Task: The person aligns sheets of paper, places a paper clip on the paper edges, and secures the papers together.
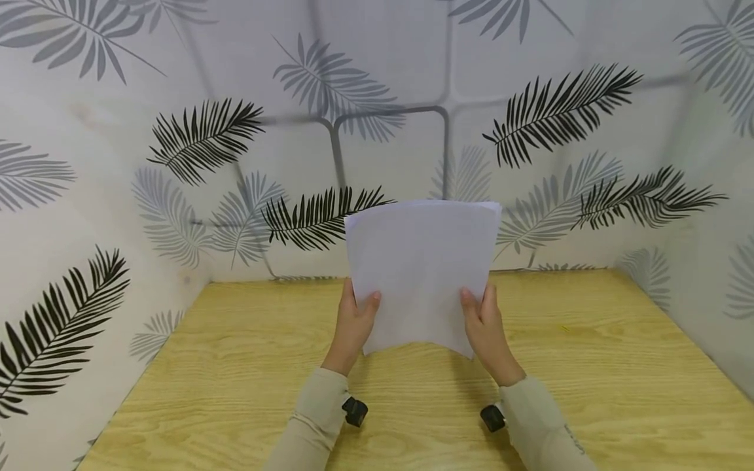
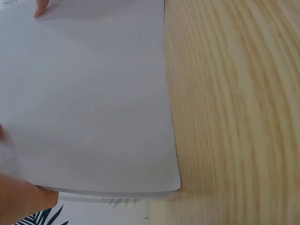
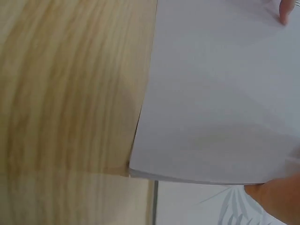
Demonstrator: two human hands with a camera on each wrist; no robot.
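A stack of white paper sheets [image 1: 421, 275] is held up above the wooden table, its face blank and slightly curved. My left hand [image 1: 353, 324] grips its left edge, thumb on the near face and fingers behind. The right edge is pinched the same way by my right hand [image 1: 487, 330]. In the left wrist view the paper [image 2: 93, 103] fills the left side, with part of my left hand [image 2: 26, 199] at its edge. The right wrist view has the sheets' [image 3: 215, 93] layered edge beside my right hand [image 3: 276, 197].
A light wood-grain table [image 1: 265, 353] spreads beneath both forearms. Behind it and at both sides hangs a pale covering [image 1: 389, 163] with grey and black leaf prints. A tiny yellow bit [image 1: 565, 328] lies on the table at the right.
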